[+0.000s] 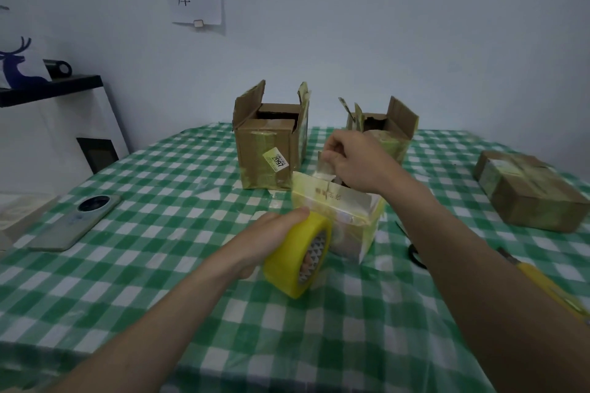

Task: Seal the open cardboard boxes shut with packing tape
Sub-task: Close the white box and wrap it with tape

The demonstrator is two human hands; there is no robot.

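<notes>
I'm gripping the yellow tape roll (298, 255) in my left hand (274, 233), fingers through the core, while my right hand (354, 159) is pinching a flap of the small white box (344, 220) sitting mid-surface. Honestly, that box is looking light, so pulling tape is probably dragging or tipping it, and the strip is wrinkling or sticking to itself.

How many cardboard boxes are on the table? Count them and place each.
4: open brown box back centre; open box behind the right hand; white box being taped; sealed flat box far right.
</notes>
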